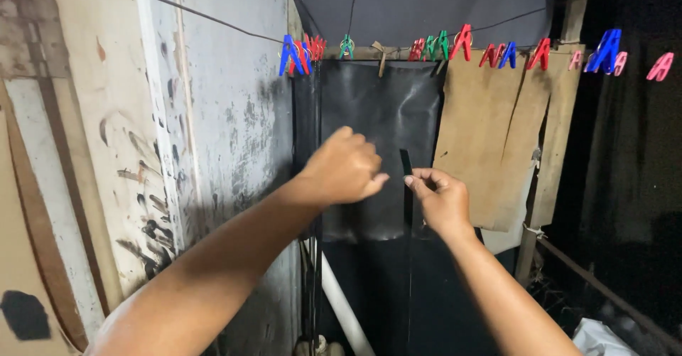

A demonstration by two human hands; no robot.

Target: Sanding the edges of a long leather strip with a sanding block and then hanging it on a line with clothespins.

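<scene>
Black strip [406, 178] below pegs [455, 45], before black sheet [383, 114]

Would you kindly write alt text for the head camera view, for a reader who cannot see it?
Two bare arms reach forward: the right hand pinches a thin dark strip upright, and the left hand hovers beside it. Above, coloured clothes pegs hang along a line before a black sheet, beside a stained wall.
</scene>
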